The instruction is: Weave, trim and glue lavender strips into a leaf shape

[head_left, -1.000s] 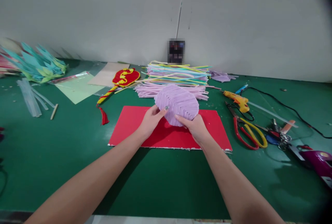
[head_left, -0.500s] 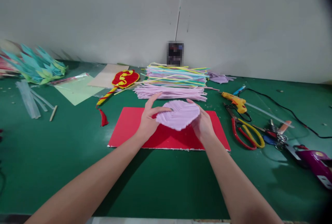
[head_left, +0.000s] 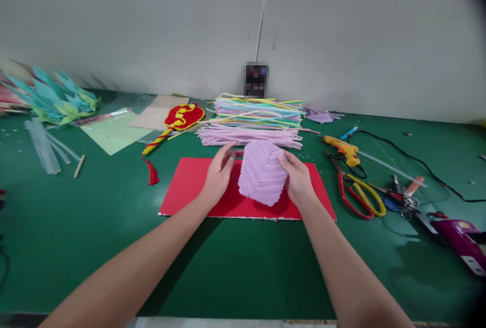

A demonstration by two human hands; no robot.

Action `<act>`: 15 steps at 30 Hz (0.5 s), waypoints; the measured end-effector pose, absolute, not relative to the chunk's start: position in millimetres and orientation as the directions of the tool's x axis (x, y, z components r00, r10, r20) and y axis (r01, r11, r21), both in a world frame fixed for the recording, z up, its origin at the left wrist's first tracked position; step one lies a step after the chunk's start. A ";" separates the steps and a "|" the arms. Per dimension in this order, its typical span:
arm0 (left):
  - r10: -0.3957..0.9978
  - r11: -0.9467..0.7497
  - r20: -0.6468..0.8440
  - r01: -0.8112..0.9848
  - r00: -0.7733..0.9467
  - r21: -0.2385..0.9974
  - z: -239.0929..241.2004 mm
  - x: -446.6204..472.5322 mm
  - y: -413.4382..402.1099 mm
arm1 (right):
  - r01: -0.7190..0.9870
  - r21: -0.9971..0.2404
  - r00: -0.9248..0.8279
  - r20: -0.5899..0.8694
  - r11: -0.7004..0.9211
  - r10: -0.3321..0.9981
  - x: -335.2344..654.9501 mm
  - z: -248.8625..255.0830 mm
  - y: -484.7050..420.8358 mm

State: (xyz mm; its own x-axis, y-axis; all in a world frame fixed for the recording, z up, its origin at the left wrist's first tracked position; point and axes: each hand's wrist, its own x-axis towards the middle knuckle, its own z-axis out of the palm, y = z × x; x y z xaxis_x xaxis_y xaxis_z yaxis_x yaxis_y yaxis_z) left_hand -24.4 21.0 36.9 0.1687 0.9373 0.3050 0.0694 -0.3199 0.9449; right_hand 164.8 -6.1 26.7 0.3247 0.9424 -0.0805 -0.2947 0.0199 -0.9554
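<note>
A lilac pad [head_left: 262, 171] woven from fuzzy pipe cleaners in a chevron pattern stands tilted on its lower edge above a red sheet [head_left: 190, 186]. My right hand [head_left: 298, 182] grips its right edge with the thumb on the front face. My left hand [head_left: 219, 175] sits just left of the pad, fingers curled; the fingertips reach toward its upper left edge, and I cannot tell whether they touch it.
Behind the red sheet lies a stack of pastel pipe cleaners [head_left: 255, 118]. A red and yellow fan-shaped ornament [head_left: 183, 117] is at the left. A yellow glue gun [head_left: 342, 147], red-and-yellow scissors [head_left: 359, 194] and a purple tool [head_left: 457, 234] lie at the right. Clear glue sticks [head_left: 43, 145] lie far left.
The lilac pad has been turned from lying nearly flat between both hands to standing tilted on its edge. My left hand has come off its left rim.
</note>
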 end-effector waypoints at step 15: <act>0.996 -0.035 0.048 -0.180 0.072 0.983 25.6 -30.0 27.8 | -0.318 -0.941 0.165 -0.176 -0.116 0.970 161.6 31.9 -8.9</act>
State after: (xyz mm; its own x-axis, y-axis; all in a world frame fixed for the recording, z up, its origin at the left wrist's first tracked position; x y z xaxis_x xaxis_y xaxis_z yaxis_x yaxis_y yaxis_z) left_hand -30.0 27.8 25.6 0.0725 0.9962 0.0484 -0.1805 -0.0346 0.9830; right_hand 161.6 -8.9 31.9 0.1655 0.9704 -0.1759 -0.3179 -0.1163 -0.9410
